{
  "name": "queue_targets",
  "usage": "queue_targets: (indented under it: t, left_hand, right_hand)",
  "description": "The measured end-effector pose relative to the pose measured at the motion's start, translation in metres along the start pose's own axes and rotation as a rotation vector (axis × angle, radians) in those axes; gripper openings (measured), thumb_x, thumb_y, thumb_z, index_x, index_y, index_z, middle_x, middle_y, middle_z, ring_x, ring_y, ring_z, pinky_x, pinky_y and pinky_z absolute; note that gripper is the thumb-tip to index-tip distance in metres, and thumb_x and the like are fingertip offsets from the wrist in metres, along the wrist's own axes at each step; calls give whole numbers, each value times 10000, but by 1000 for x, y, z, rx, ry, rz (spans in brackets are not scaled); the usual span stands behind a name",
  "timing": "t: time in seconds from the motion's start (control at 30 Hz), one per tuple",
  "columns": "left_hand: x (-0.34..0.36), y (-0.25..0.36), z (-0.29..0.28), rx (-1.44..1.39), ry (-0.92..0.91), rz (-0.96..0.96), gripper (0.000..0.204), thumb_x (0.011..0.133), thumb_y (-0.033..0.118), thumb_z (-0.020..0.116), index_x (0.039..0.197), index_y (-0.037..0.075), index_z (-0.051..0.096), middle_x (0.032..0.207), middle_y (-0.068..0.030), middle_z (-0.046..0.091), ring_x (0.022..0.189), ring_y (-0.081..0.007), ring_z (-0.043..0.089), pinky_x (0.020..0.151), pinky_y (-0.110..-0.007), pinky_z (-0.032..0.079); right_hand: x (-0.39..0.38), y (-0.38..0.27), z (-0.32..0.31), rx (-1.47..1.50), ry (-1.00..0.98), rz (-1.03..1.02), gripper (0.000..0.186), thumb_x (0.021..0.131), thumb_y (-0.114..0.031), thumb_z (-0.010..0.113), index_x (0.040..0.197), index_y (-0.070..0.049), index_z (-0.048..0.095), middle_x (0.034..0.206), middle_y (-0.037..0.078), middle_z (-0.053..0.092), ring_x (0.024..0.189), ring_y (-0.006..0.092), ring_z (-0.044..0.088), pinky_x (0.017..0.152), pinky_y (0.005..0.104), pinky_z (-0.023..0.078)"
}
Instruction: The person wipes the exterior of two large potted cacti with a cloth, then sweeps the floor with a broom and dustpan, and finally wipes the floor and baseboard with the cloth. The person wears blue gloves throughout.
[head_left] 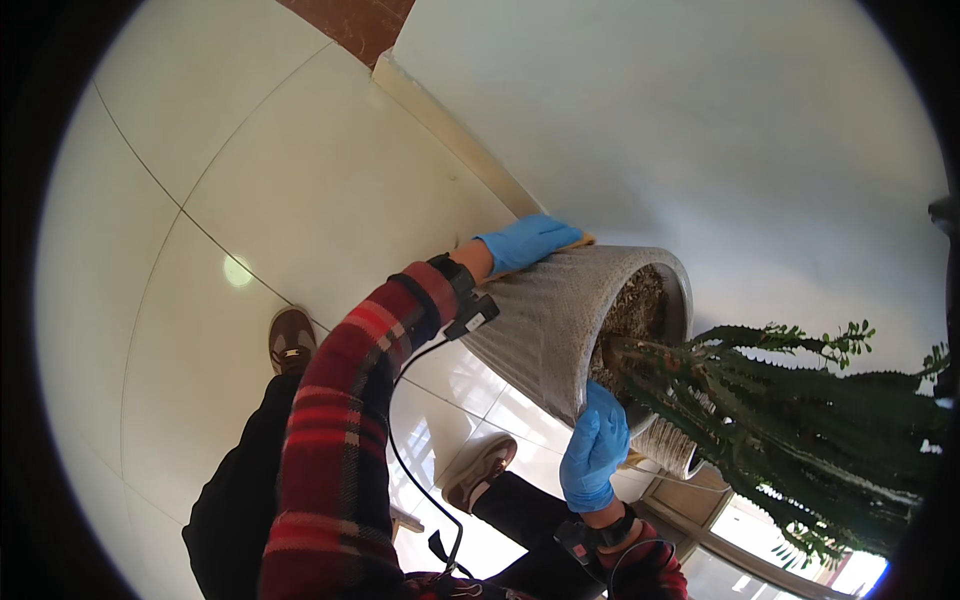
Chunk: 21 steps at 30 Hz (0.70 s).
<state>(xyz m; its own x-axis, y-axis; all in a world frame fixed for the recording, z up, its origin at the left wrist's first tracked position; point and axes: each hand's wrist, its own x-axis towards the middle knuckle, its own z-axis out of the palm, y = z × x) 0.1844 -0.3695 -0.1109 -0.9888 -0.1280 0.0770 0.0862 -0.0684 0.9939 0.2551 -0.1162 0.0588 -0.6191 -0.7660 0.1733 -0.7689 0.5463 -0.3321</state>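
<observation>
A tall grey plant pot (pixel 545 320) with a textured side stands by the wall, holding a large green cactus-like plant (pixel 800 400) with ridged stems and small leaves. Coarse brown soil (pixel 635 300) shows inside its rim. My left hand (pixel 530 243), in a blue glove, lies over a yellowish cloth (pixel 588 239) and presses it to the pot's outer side; only the cloth's edges show. At the near side of the rim, my right hand (pixel 595 450), also blue-gloved, has its fingers hooked over the edge, their tips partly hidden inside the pot.
A pale wall (pixel 680 120) with a baseboard (pixel 450 130) runs behind the pot. Beside the large pot is a smaller ribbed pot (pixel 668 447). Glossy tiles (pixel 240 170) cover the floor, where my shoes stand. A framed glass pane (pixel 760 530) is at lower right. Cables hang from my wrists.
</observation>
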Motion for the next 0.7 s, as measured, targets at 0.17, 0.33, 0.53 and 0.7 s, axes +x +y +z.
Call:
queue_targets:
  t: [0.17, 0.33, 0.53, 0.7]
  left_hand:
    - [-9, -81, -5, 65, -2, -356, 561, 970, 481, 476, 1274, 30, 615, 1249, -176, 630, 1174, -300, 574, 1019, -361, 406]
    - [3, -76, -5, 43, -21, -346, 576, 976, 502, 461, 1264, 29, 619, 1302, -174, 601, 1192, -293, 559, 1029, -365, 400]
    - [20, -18, -6, -71, -98, -110, 600, 974, 509, 472, 1238, -10, 618, 1275, -193, 604, 1153, -287, 568, 1016, -366, 409]
    - [6, -48, -4, -82, -37, -310, 574, 979, 487, 478, 1258, 5, 619, 1280, -159, 613, 1158, -256, 564, 1014, -346, 409]
  right_hand:
    - [0, 2, 1, 2, -3, -19, 238, 963, -82, 483, 1048, 63, 652, 1102, 221, 652, 975, 387, 630, 859, 427, 504]
    - [0, 2, -1, 13, -15, -23, 251, 973, -106, 479, 1052, 54, 655, 1092, 216, 653, 961, 383, 635, 846, 430, 509]
    - [1, 2, -1, 33, -17, -7, 252, 981, -128, 485, 1067, 41, 652, 1078, 208, 655, 963, 380, 633, 843, 433, 509]
    - [3, 0, -2, 36, -13, -25, 232, 973, -109, 500, 1064, 40, 652, 1073, 209, 655, 966, 380, 633, 848, 434, 508]
